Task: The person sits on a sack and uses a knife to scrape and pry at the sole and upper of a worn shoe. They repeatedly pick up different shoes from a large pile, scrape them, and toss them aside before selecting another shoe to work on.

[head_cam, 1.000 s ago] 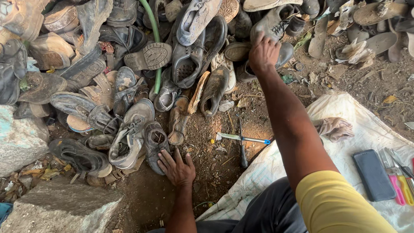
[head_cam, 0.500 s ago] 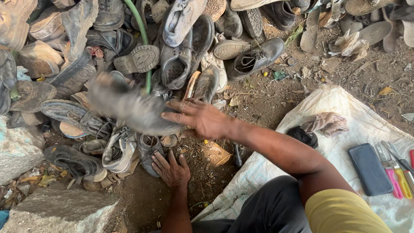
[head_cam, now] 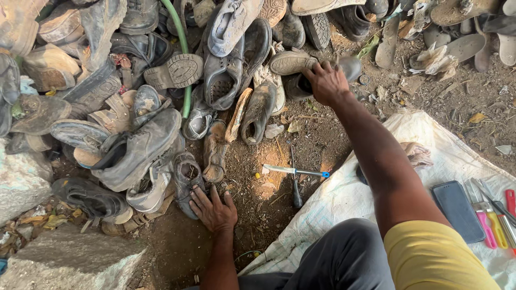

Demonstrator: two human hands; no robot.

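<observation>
A worn grey boot (head_cam: 141, 149), carried across half a second ago, is now seen lying on the shoe pile (head_cam: 134, 80), and the right hand (head_cam: 327, 81) has been stretched back out to a dark shoe (head_cam: 301, 85) at the heap's far edge, its grip closing over the shoe though not clearly clamped. The left hand (head_cam: 214, 208) is pressed flat and open on the dirt beside a small shoe (head_cam: 187, 180). No container is in view; a phone (head_cam: 458, 210) and tools (head_cam: 497, 217) are laid out on a white sack (head_cam: 344, 198).
</observation>
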